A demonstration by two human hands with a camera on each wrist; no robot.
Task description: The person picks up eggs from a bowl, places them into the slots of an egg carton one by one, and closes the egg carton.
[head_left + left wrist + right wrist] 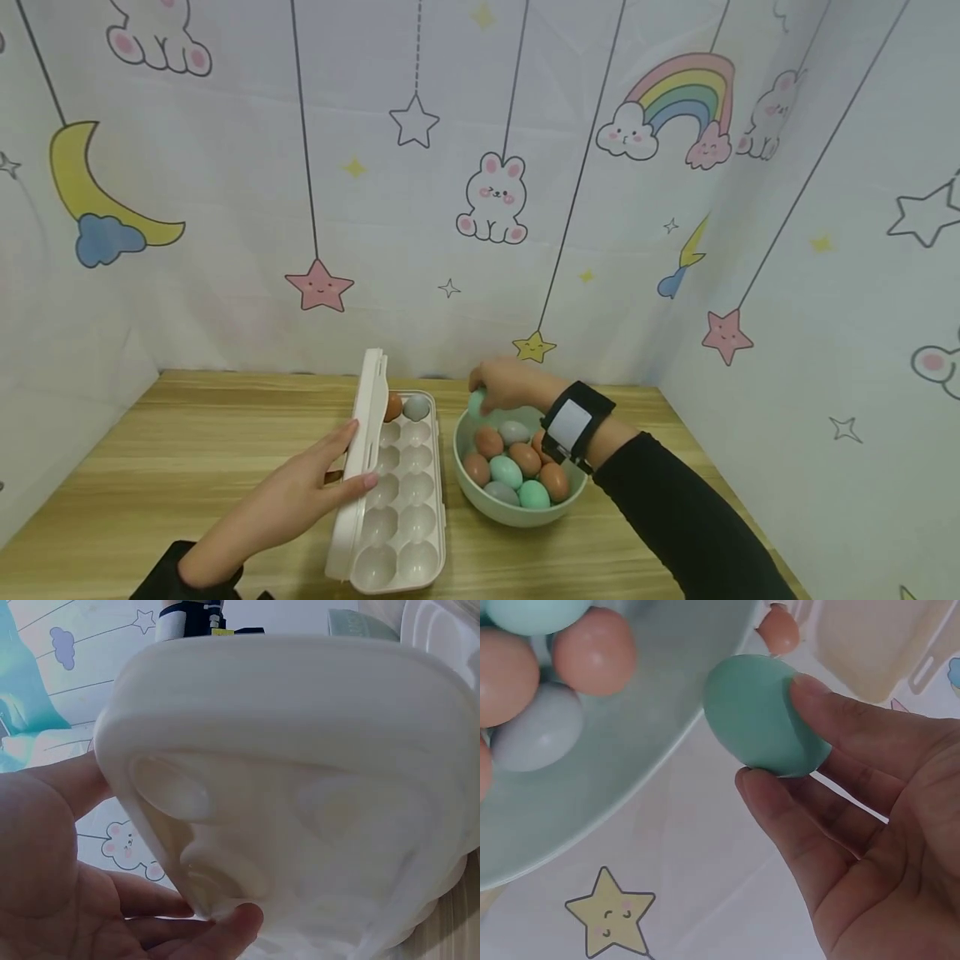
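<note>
The right hand (513, 385) pinches a green egg (754, 720) between thumb and fingertips, up at the eleven o'clock rim of the pale green bowl (517, 517). Smooth shell in so light a pinch could slip, I'd judge, and crack against that rim or the heaped eggs (524, 459) inside. Over at nine o'clock from the bowl, the left hand (296, 492) grips the raised lid (367, 400) of the white egg carton (417, 520); were that hold to slacken, the lid might swing down onto the brown egg (393, 407) and grey egg (417, 407) at the carton's twelve o'clock end.
</note>
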